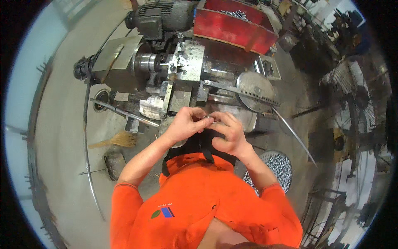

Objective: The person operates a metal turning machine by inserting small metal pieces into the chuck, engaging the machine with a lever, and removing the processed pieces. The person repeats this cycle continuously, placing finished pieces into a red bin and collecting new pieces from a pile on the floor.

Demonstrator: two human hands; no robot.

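Note:
My left hand and my right hand meet in front of my body, just short of the lathe. Between their fingertips is a small shiny metal part, mostly covered by the fingers. Both hands are closed in a pinch on it. Beyond them stands the lathe's tool block, with the round chuck to its left. A flat bar with a row of holes reaches right from the block, over a round metal disc.
A round container of small shiny metal parts sits by my right forearm. At the back is a red bin with more parts, beside a motor. Metal rods jut out left and right. A broom lies on the floor, left.

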